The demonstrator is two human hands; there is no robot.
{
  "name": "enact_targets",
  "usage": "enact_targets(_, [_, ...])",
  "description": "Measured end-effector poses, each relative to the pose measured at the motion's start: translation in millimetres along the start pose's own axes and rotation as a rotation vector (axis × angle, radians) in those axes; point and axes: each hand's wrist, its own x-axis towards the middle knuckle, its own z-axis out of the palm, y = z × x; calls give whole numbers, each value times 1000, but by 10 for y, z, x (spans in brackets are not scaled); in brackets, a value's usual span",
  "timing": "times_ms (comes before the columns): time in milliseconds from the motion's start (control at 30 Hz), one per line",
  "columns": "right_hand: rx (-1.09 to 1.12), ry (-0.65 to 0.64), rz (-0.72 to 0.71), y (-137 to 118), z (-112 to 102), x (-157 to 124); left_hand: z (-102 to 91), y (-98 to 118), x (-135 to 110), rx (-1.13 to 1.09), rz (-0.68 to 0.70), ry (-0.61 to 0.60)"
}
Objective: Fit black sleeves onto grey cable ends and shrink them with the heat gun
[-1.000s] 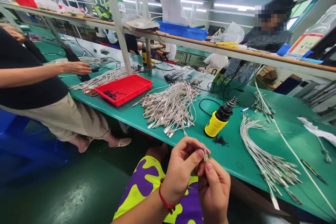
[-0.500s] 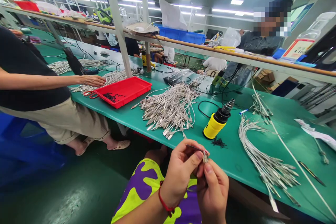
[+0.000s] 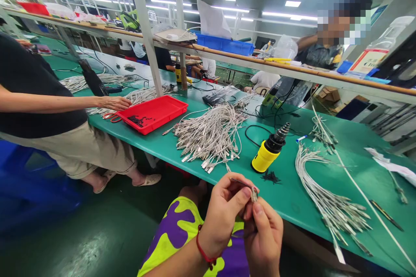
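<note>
My left hand [image 3: 224, 212], with a red cord bracelet at its wrist, is closed on a small pale cable plug [image 3: 254, 194]. A thin dark strip or tool [image 3: 239, 181] runs from its fingers to the plug; I cannot tell which it is. From the other side, my right hand [image 3: 264, 233] pinches the same plug between thumb and fingers. Both hands meet in front of the table edge, above my lap. Just beyond them, short black tubes [image 3: 271, 176] lie beside a yellow heat gun [image 3: 269, 149], whose nozzle points up and away.
A large pile of white cables [image 3: 211, 134] lies on the green table [image 3: 292, 207], with another bundle [image 3: 328, 194] to the right. Left stands a red tray [image 3: 162, 112] with black bits. A co-worker's hand [image 3: 118, 103] reaches beside it. A shelf [image 3: 221, 54] crosses above.
My hands and the plug stay almost where they were. Across the shelf, a person has shifted slightly right and raised an arm.
</note>
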Motion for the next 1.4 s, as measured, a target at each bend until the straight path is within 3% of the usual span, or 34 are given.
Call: enact_targets(1400, [15,-2,10,23,-34,-5,29,9,-1,20,-13,38])
